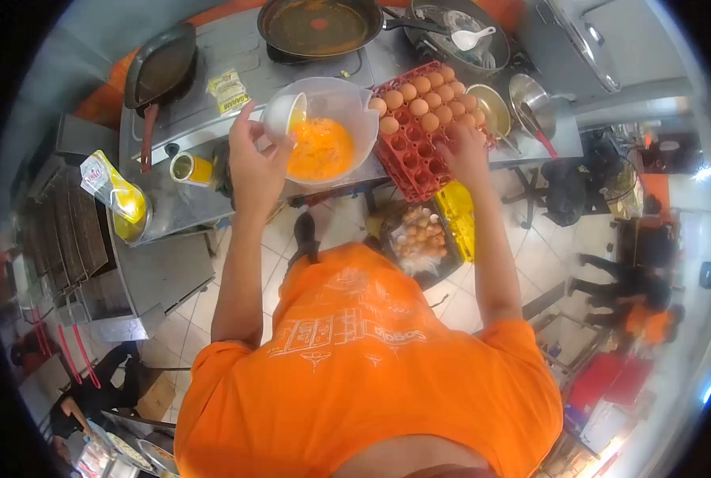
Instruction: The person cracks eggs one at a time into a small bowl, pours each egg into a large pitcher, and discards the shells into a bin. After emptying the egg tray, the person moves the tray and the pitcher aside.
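My left hand is closed on a small white bowl, tilted over a large translucent mixing bowl. Orange-yellow beaten egg lies in the mixing bowl, and some yellow shows at the small bowl's lip. To the right, a red egg tray holds several brown eggs in its far part; its near cups hold none. Over the tray's right side, my right hand reaches to the eggs with thumb and fingers apart. Its fingertips are partly hidden, and I see no egg clearly inside it.
Behind the bowl sits a frying pan, with a grill pan to its left. A yellow seasoning packet and a yellow can are on the left. Eggshells fill a bin below the counter. Other people stand farther off.
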A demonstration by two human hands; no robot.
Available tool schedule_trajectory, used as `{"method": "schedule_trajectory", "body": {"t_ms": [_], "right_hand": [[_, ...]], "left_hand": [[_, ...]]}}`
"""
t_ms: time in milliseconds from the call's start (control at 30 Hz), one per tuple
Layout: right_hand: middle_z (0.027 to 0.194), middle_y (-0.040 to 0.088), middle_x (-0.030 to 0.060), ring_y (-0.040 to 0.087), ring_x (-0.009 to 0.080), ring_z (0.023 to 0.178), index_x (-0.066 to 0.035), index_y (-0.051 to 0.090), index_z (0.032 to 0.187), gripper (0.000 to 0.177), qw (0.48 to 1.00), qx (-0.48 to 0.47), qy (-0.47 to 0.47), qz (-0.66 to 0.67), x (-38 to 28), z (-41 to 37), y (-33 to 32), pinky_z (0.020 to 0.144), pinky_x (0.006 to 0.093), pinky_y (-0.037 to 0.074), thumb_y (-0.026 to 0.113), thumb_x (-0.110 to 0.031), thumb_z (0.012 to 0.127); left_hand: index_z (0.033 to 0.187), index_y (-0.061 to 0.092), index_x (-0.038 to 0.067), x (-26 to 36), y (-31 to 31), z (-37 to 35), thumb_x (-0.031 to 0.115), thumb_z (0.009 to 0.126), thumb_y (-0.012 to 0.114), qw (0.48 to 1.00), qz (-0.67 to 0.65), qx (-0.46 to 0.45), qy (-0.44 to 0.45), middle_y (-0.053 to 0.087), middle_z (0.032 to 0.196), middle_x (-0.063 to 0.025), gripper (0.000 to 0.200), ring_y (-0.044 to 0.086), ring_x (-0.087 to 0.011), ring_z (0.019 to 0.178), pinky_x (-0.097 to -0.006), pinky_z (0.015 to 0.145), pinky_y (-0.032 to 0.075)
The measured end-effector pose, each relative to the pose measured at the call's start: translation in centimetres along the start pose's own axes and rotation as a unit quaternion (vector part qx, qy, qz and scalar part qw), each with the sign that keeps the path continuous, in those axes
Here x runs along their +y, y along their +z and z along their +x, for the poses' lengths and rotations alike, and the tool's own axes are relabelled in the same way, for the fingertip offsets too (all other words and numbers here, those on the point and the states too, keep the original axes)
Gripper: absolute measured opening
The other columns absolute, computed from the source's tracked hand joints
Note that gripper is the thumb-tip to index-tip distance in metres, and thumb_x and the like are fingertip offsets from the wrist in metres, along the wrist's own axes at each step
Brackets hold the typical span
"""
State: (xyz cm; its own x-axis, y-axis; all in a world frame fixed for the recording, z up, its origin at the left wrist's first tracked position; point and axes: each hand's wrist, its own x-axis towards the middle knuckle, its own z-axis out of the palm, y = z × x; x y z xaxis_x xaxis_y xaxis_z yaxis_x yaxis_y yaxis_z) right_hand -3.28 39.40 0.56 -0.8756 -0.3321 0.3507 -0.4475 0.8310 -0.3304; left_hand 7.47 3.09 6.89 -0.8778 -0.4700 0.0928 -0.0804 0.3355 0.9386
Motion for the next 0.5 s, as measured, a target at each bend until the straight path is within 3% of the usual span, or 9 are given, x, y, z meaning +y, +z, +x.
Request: {"method": "schedule_trajectory", "body": {"t_ms": [100,233,300,333,367,400,433,467,500], "right_hand": [[0.11,0.06,0.0203,0.064,0.0437,0.094,-0.008,0.054,0.112,0.034,0.992,-0.069,0.076,-0.079,-2.2,2.6,2.8,0.074,0.0509,0.053,0.071,-0.018,0.084],[0.115,0.057,0.0221,0.061,0.0418,0.103,-0.009,0.053,0.117,0.039,0.979,-0.156,0.117,-0.056,-1.5,4.1,4.9,0.08,0.051,0.052,0.069,-0.013,0.082],[0.114,0.057,0.0255,0.06,0.0417,0.105,-0.008,0.051,0.123,0.046,0.992,-0.088,0.087,-0.007,-0.7,3.8,4.8,0.085,0.0487,0.052,0.069,-0.01,0.08],[0.114,0.058,0.0204,0.062,0.0345,0.105,-0.006,0.05,0.122,0.045,0.999,0.007,0.051,0.008,-0.6,3.5,4.7,0.085,0.042,0.053,0.067,-0.008,0.081],[0.114,0.058,0.0204,0.062,0.0345,0.105,-0.006,0.05,0.122,0.045,0.999,0.005,0.045,0.011,-0.6,3.3,4.5,0.085,0.042,0.053,0.067,-0.008,0.081],[0.112,0.058,0.0163,0.061,0.0291,0.104,-0.005,0.049,0.123,0.043,0.974,0.017,0.104,0.201,-1.5,3.2,3.5,0.086,0.039,0.052,0.066,-0.008,0.084],[0.11,0.058,0.0123,0.06,0.0238,0.104,-0.005,0.049,0.123,0.041,0.909,0.023,0.163,0.383,-2.6,2.9,2.2,0.088,0.0361,0.051,0.065,-0.007,0.086],[0.104,0.056,0.006,0.058,0.0173,0.098,-0.006,0.047,0.125,0.037,0.929,-0.029,0.124,0.347,-5.2,2.6,0.5,0.083,0.0316,0.051,0.063,-0.008,0.092],[0.103,0.057,0.006,0.059,0.0172,0.095,-0.006,0.046,0.126,0.036,0.897,-0.09,0.126,0.414,-7.4,2.1,0.1,0.08,0.0309,0.052,0.062,-0.008,0.094]], "left_hand": [[0.146,0.042,0.008,-0.2,1.0,-0.4,0.004,0.081,0.078,0.997,-0.005,0.004,0.076,0.05,0.12,-0.011,0.075,0.058,-0.0226,0.108,-0.0357,0.095,0.055],[0.146,0.042,0.008,0.2,0.6,-0.8,0.004,0.081,0.079,0.994,0.045,0.015,0.094,0.049,0.12,-0.011,0.075,0.057,-0.023,0.11,-0.0361,0.096,0.056],[0.146,0.042,0.008,0.0,0.4,-1.1,0.004,0.08,0.079,0.993,0.048,0.01,0.112,0.05,0.118,-0.011,0.076,0.057,-0.022,0.11,-0.0371,0.096,0.057],[0.147,0.041,0.008,0.1,0.2,-1.1,0.004,0.08,0.079,0.993,0.047,0.006,0.104,0.05,0.118,-0.011,0.077,0.057,-0.0215,0.109,-0.0371,0.095,0.057],[0.147,0.041,0.008,0.1,-0.1,-1.2,0.004,0.08,0.079,0.994,0.048,0.013,0.101,0.05,0.118,-0.011,0.077,0.057,-0.0215,0.109,-0.0371,0.095,0.057],[0.147,0.04,0.007,0.2,-0.3,-1.1,0.005,0.08,0.079,0.996,0.019,0.016,0.089,0.05,0.118,-0.0112,0.077,0.057,-0.0218,0.109,-0.0368,0.095,0.057],[0.147,0.04,0.006,0.1,-0.6,-1.3,0.005,0.08,0.079,0.997,-0.011,0.018,0.074,0.049,0.118,-0.0114,0.078,0.057,-0.0221,0.108,-0.0366,0.094,0.058],[0.147,0.04,0.006,-0.1,-0.8,-1.3,0.005,0.08,0.079,0.997,-0.008,0.024,0.07,0.049,0.118,-0.0114,0.078,0.057,-0.0221,0.108,-0.0366,0.094,0.058],[0.147,0.038,0.006,-0.2,-0.8,-1.2,0.006,0.08,0.079,0.997,-0.027,0.027,0.061,0.049,0.119,-0.0118,0.078,0.057,-0.0225,0.109,-0.0365,0.093,0.058]]}}
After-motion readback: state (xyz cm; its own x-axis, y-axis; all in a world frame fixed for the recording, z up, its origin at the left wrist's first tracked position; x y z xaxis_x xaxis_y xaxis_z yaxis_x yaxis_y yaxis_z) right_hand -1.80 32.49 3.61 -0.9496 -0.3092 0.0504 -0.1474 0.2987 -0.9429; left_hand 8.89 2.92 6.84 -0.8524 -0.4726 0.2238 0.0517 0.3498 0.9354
